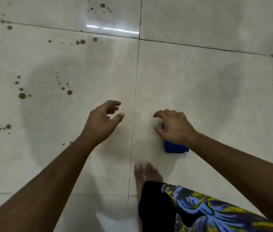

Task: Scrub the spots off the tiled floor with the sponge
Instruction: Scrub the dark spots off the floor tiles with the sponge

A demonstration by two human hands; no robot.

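A blue sponge [175,147] lies on the pale tiled floor [199,97] just right of the centre grout line. My right hand [174,127] covers its far end, fingers curled over and around it. My left hand [103,120] hovers above the left tile, fingers loosely curled and holding nothing. Several dark spots [22,95] dot the left tiles, in clusters at mid left, further up near the cross joint [82,41] and at the top [102,5].
My bare foot [146,174] stands on the floor right below the sponge, with a patterned black, blue and yellow garment [199,210] over the leg. Dark grout lines [134,106] divide the tiles. A lamp's reflection [112,28] glares at the upper middle.
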